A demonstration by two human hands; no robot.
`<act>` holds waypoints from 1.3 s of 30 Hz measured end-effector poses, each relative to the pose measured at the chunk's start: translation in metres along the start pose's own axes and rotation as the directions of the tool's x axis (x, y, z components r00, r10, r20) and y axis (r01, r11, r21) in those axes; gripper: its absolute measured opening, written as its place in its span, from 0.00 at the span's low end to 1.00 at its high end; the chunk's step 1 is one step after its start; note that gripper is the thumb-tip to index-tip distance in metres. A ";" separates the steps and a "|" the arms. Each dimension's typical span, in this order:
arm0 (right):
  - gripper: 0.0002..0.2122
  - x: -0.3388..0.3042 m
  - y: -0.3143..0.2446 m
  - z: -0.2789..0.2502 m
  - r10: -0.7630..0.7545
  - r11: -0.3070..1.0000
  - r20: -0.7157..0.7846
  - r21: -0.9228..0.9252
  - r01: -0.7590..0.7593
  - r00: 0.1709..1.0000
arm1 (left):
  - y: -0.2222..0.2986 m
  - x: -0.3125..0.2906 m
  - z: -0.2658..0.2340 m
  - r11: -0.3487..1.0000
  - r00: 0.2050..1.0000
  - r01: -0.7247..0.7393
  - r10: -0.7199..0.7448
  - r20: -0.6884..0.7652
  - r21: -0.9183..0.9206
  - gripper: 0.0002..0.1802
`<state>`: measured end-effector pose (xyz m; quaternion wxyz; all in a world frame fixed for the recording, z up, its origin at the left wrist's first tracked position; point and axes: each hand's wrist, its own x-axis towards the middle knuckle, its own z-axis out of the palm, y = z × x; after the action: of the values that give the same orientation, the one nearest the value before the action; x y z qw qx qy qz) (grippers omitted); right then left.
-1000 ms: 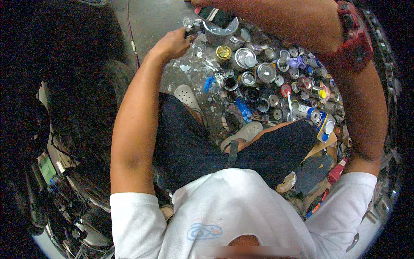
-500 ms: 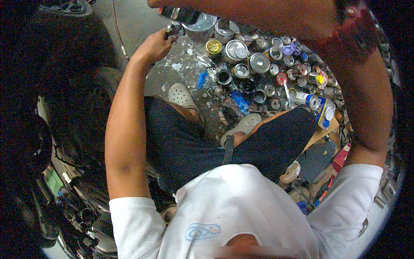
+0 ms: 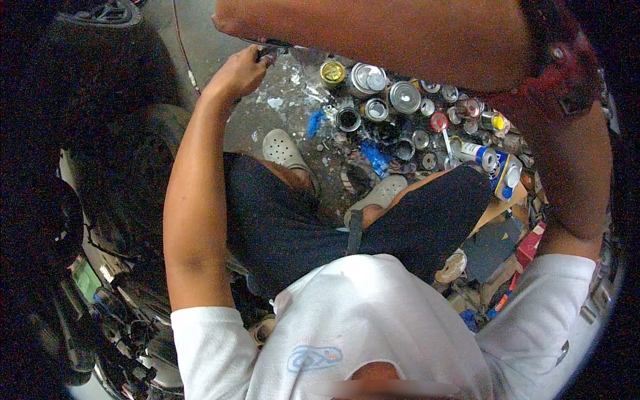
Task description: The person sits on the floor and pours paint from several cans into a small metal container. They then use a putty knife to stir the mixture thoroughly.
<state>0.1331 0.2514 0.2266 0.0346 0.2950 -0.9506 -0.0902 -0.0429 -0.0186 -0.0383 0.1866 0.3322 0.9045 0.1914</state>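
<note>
My left arm reaches forward, and my left hand (image 3: 241, 69) is closed near the top left. Its fingers curl round something small and dark that I cannot make out. My right forearm (image 3: 373, 37) crosses the top of the picture from the right. Its far end, my right hand (image 3: 232, 21), comes close above the left hand, but its fingers do not show clearly. Below the forearm stand a yellow-topped can (image 3: 332, 72), a grey-lidded can (image 3: 404, 97) and a can with dark insides (image 3: 348, 119).
A red spoon-like tool (image 3: 439, 123) lies among several cans on the right, beside a blue-and-white container (image 3: 508, 176). Blue rags (image 3: 375, 157) lie near my clogs (image 3: 284, 148). A cable (image 3: 183, 47) runs along the floor; dark machine parts (image 3: 143, 320) fill the left.
My right forearm has come lower in the picture, its end shifting left. It now covers the clear tub and the dark, phone-like thing seen before. My left hand has stayed nearly in place.
</note>
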 end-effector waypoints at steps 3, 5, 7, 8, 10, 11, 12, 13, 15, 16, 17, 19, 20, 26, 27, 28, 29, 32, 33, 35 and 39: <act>0.18 0.010 -0.003 0.004 -0.004 1.000 -0.010 0.025 0.004 1.000 | 0.000 -0.005 0.001 1.000 1.000 0.024 -0.023 0.013 -0.010 0.27; 0.19 0.017 -0.004 0.006 0.003 0.999 -0.020 0.046 -0.002 1.000 | 0.003 -0.007 0.000 0.999 0.999 -0.017 0.015 -0.037 -0.045 0.28; 0.20 0.024 -0.004 0.009 0.007 0.998 -0.036 0.066 -0.005 0.999 | 0.006 -0.006 -0.003 0.999 0.999 0.041 -0.041 0.022 -0.031 0.28; 0.20 0.028 -0.003 0.010 0.012 0.997 -0.047 0.082 -0.008 0.999 | 0.008 -0.006 -0.006 0.996 0.995 0.085 -0.084 0.059 -0.012 0.28; 0.21 0.036 -0.001 0.013 0.022 0.994 -0.071 0.112 -0.014 0.997 | 0.009 -0.003 -0.008 0.988 0.982 0.147 -0.151 0.113 0.040 0.28; 0.22 0.038 0.000 0.013 0.030 0.992 -0.082 0.128 -0.020 0.996 | 0.008 -0.002 -0.008 0.987 0.980 0.157 -0.160 0.119 0.036 0.27; 0.22 0.042 0.001 0.015 0.043 0.988 -0.091 0.149 -0.029 0.995 | 0.006 -0.001 -0.007 0.985 0.978 0.167 -0.169 0.125 0.032 0.27; 0.22 0.044 0.003 0.016 0.057 0.984 -0.104 0.173 -0.038 0.993 | 0.004 -0.001 -0.005 0.988 0.983 0.153 -0.152 0.107 -0.007 0.27; 0.23 0.048 0.009 0.019 0.108 0.969 -0.132 0.236 -0.074 0.985 | -0.002 0.000 -0.002 0.994 0.992 0.106 -0.103 0.070 -0.038 0.26; 0.24 0.049 0.012 0.021 0.144 0.956 -0.149 0.277 -0.098 0.978 | -0.005 0.000 0.000 0.997 0.996 0.072 -0.070 0.051 -0.030 0.25; 0.24 0.047 0.016 0.023 0.195 0.931 -0.168 0.342 -0.128 0.966 | -0.008 0.000 0.000 0.998 0.997 0.064 -0.063 0.046 -0.012 0.24; 0.25 0.042 0.027 0.033 0.308 0.865 -0.198 0.465 -0.187 0.930 | -0.013 -0.003 0.000 0.992 0.998 0.066 -0.065 0.008 -0.109 0.23; 0.26 0.038 0.033 0.041 0.387 0.811 -0.207 0.541 -0.224 0.898 | -0.014 -0.006 -0.001 0.986 0.996 0.092 -0.092 0.006 -0.142 0.23; 0.28 0.026 0.045 0.171 0.886 0.366 -0.296 0.919 -0.146 0.356 | -0.018 -0.023 -0.025 0.950 0.967 0.255 -0.251 0.048 -0.181 0.21; 0.28 0.024 0.039 0.200 0.912 0.325 -0.255 0.927 -0.187 0.321 | -0.021 -0.032 -0.030 0.919 0.958 0.283 -0.282 0.043 -0.276 0.20; 0.28 0.028 0.030 0.229 0.934 0.285 -0.217 0.931 -0.226 0.283 | -0.022 -0.035 -0.033 0.922 0.958 0.278 -0.285 0.013 -0.268 0.21; 0.32 0.038 0.020 0.260 0.939 0.185 -0.098 0.952 -0.245 0.328 | -0.025 -0.039 -0.038 0.926 0.958 0.271 -0.285 -0.015 -0.261 0.21; 0.32 0.086 -0.025 0.338 0.917 0.223 -0.108 0.938 -0.267 0.385 | -0.035 -0.047 -0.048 0.941 0.959 0.239 -0.267 -0.091 -0.240 0.21; 0.31 0.102 -0.040 0.359 0.885 0.243 -0.112 0.939 -0.244 0.452 | -0.037 -0.049 -0.049 0.945 0.956 0.234 -0.266 -0.120 -0.230 0.21; 0.30 0.125 -0.062 0.398 0.791 0.318 -0.124 0.920 -0.230 0.599 | -0.040 -0.055 -0.049 0.951 0.948 0.229 -0.266 -0.175 -0.209 0.21; 0.31 0.139 -0.079 0.447 0.670 0.381 0.043 0.837 -0.392 0.741 | -0.041 -0.060 -0.051 0.909 0.935 0.327 -0.351 -0.053 -0.258 0.19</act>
<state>0.0098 0.1760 -0.2254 0.0704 -0.0386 -0.9076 0.4121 -0.0455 -0.0997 -0.0014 0.2120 0.1344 0.9259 0.2823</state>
